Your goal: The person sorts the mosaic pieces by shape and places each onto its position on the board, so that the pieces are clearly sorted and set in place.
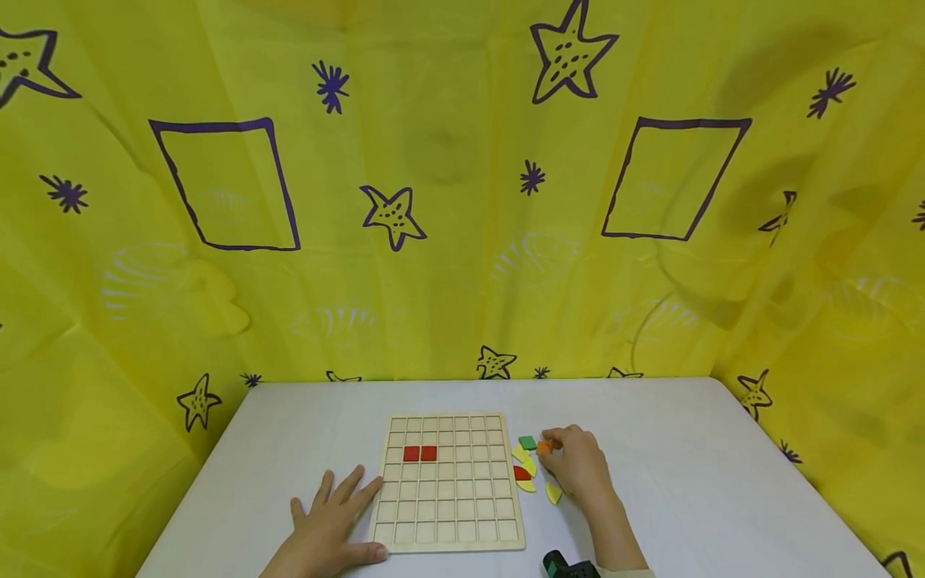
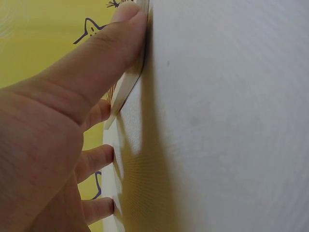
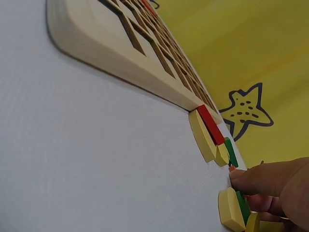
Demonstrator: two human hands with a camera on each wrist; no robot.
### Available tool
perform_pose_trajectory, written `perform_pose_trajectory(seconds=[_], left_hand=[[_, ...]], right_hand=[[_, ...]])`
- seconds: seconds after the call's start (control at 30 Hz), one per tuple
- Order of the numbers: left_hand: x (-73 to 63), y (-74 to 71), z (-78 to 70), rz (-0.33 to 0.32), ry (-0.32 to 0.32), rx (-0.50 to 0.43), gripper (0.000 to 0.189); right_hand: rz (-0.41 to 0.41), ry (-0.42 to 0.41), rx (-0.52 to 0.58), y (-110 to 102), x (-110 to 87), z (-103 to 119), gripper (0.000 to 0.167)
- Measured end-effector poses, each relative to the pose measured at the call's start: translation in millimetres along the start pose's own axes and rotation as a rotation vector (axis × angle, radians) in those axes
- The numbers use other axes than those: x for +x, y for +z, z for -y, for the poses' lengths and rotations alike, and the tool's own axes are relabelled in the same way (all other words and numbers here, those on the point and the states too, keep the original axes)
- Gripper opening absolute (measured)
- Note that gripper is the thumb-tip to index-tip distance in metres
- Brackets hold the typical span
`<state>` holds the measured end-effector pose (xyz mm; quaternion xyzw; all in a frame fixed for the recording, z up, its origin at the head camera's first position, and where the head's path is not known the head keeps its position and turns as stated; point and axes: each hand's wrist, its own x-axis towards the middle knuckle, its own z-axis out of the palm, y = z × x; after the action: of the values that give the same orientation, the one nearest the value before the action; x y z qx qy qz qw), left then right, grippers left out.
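We rest our spread left hand [image 1: 328, 522] against the left edge of the wooden grid board [image 1: 446, 490]; our right hand [image 1: 582, 467] pinches an orange tile [image 1: 544, 449] beyond its right edge, bench [image 1: 711, 474] stretching rightward.

Pale sleeve [image 1: 627, 573], black device [image 1: 571, 569]

The left hand [image 1: 327, 526] is bare, with rounded fingertips. The right hand [image 1: 580, 467] is bare too, as is the forearm [image 1: 614, 526] down to the sleeve's off-white edge. Beside it, on the side away from the right edge of the bench [image 1: 723, 482], the small device shows a teal-green patch; its fastening is hidden.
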<state>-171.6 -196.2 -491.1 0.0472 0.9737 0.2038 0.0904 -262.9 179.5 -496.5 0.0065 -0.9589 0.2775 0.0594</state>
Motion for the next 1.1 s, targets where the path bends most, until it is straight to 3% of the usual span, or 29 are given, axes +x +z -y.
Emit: perform_pose_trajectory(seconds=[0.5,0.8,1.1], left_hand=[[-1.2,0.2,0.9,-0.002,0.007,-0.003,0.103],[-0.3,0.3,0.8,-0.006,0.003,-0.005,0.102],[-1.6,0.8,1.1,-0.011,0.018,-0.017,0.102]], right_hand=[[-0.084,-0.013,-0.020,6.6,0.6,-4.8,0.015],[-0.049,0.006,-0.040,1.3,-0.4,0.4,0.028],[-0.061,0.001,-0.024,4.6,0.2,-1.2,0.014]])
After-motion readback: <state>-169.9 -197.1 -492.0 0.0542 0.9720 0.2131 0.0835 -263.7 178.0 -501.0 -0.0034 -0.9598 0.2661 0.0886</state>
